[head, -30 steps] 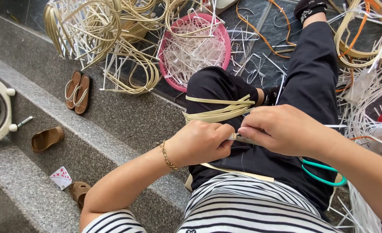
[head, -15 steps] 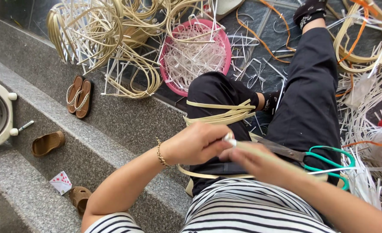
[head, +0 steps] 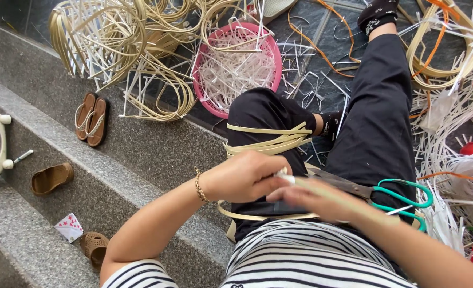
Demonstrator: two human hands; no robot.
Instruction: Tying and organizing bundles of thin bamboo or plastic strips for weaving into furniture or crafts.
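At frame centre, the left hand (head: 244,176) pinches a pale flat strip (head: 322,194) that the blurred right hand (head: 314,198) also grips. Its loops (head: 268,140) drape the lap, beside green-handled scissors (head: 391,193); a pink basket (head: 236,66) sits above.

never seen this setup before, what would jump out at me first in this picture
At centre, the left hand and right hand meet over the lap, working a pale cream strip that loops across the black trousers. Green-handled scissors lie on the right thigh. Further up, a pink basket full of white strip offcuts sits on the dark floor, with coils of cream strips heaped to its left.
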